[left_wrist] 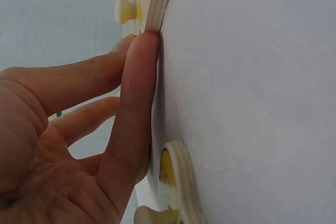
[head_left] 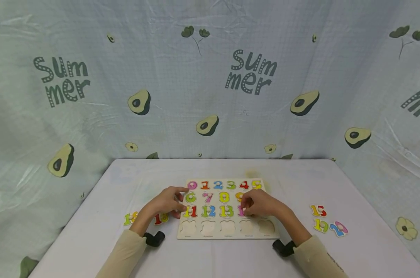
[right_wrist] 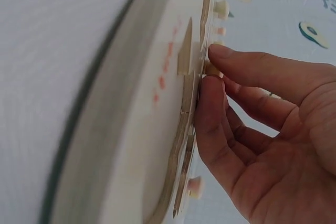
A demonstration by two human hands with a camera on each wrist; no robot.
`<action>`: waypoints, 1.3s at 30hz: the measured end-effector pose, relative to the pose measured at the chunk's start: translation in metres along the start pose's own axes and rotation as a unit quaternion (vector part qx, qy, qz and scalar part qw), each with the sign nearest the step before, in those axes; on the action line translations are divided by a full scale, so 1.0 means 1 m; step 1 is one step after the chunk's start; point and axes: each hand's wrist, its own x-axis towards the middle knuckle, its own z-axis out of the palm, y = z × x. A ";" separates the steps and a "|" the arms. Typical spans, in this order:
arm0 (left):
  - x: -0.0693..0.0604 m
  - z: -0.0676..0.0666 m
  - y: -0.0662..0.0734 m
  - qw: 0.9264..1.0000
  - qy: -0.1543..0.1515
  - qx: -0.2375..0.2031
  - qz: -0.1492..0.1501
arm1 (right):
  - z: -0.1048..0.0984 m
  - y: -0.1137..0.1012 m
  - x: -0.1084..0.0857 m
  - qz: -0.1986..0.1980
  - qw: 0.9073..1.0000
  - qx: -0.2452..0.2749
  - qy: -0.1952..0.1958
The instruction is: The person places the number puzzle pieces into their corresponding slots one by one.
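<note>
While two beige sleeves [head_left: 121,253] reach in from the near side of a rectangular pale wooden number board [head_left: 218,230], small black devices [head_left: 155,239] show at both wrists, just off the board's near corners. Along the board's near edge runs a row of five bare, shaped recesses [head_left: 227,228].

On the white surface [head_left: 210,260] right of the board lie a yellow-and-green wooden 19 [head_left: 320,226], a blue-and-pink wooden 20 [head_left: 338,229] just beside it, and, slightly farther, an orange-and-red wooden 15 [head_left: 318,211]. Left of the board are a green-and-orange wooden number piece [head_left: 127,219] and a red-and-yellow one, both partly hidden.

The left hand [head_left: 166,200], fingers loosely extended, touches the board's left edge. Over the board's right part, the right hand [head_left: 262,202] pinches the knob of a purple wooden number piece [head_left: 241,210]; whether that piece sits flush in the board I cannot tell. In its row stand 11, 12 and 13; farther up the board come 6 to 9, then 0 to 5. Behind the board hangs a pale curtain [head_left: 175,77] printed with avocados and "summer".
</note>
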 end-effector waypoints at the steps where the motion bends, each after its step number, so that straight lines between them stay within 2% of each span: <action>1: 0.000 0.000 0.001 1.000 0.000 0.001 -0.001 | 0.000 0.000 0.000 -0.002 1.000 0.001 -0.001; 6: 0.001 0.001 0.001 1.000 -0.002 0.003 -0.006 | -0.002 0.001 -0.003 -0.012 1.000 0.003 -0.004; 11: 0.003 0.001 0.000 1.000 0.000 0.001 -0.006 | -0.008 0.001 -0.005 0.000 1.000 0.005 -0.005; 15: 0.004 0.001 -0.002 1.000 0.002 -0.001 -0.008 | -0.020 0.000 -0.009 -0.002 1.000 -0.003 0.003; 21: 0.003 0.000 -0.003 1.000 0.004 -0.002 -0.004 | -0.043 0.003 -0.018 -0.004 1.000 0.011 0.013; 32: 0.003 -0.002 -0.004 1.000 -0.009 0.000 0.015 | -0.080 0.031 -0.043 0.038 0.997 0.039 0.054; 39: 0.006 -0.002 -0.004 1.000 -0.001 0.001 0.003 | -0.107 0.057 -0.071 0.072 0.993 0.060 0.073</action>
